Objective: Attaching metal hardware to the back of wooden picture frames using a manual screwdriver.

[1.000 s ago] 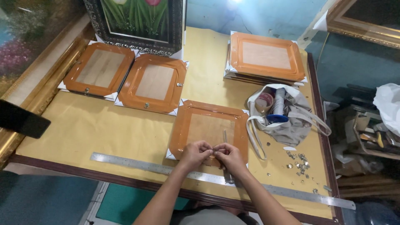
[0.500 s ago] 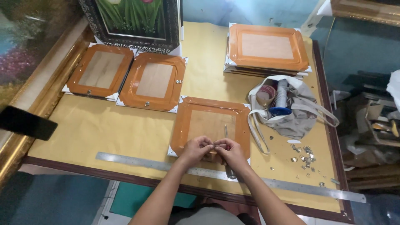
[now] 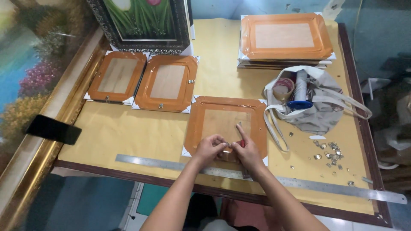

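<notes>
A picture frame [image 3: 222,122] lies face down in front of me, its back edged with shiny brown tape. Both my hands meet at its near edge. My left hand [image 3: 208,147] pinches a small fitting against the frame, mostly hidden by the fingers. My right hand [image 3: 247,152] grips a thin tool with a red handle [image 3: 242,143], its metal shaft pointing away from me and the index finger stretched along it. A long steel ruler [image 3: 299,183] lies under my wrists along the table's front edge.
Two taped frame backs [image 3: 117,77] [image 3: 168,82] lie at the left, a stack of frames [image 3: 284,38] at the far right. A grey bag [image 3: 317,115] holds tape rolls. Several small metal pieces [image 3: 329,149] are scattered beside it. A black phone [image 3: 52,129] rests on a gold frame at the left.
My hands stay at the frame's near edge. The right index finger now points out along the tool. My head has shifted slightly, so the view sits a little differently.
</notes>
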